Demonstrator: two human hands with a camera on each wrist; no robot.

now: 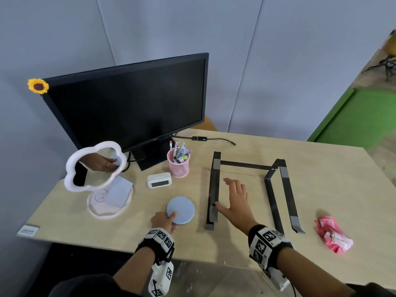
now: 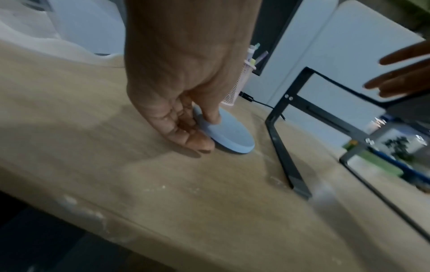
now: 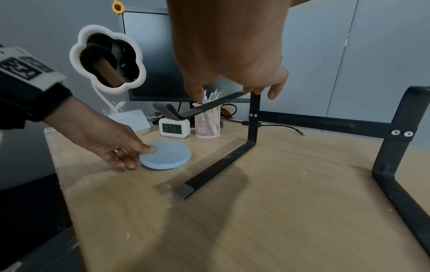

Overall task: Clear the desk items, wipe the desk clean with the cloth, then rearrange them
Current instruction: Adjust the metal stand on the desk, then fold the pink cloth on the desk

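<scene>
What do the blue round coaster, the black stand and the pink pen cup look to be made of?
Blue coaster: probably a matte stone-like or foam disc; its surface looks grainy and unshiny.
Black stand: likely painted metal; thin flat bars with sharp bends, joined by screws.
Pink pen cup: wire mesh, probably coated metal; fine holes show throughout.
</scene>
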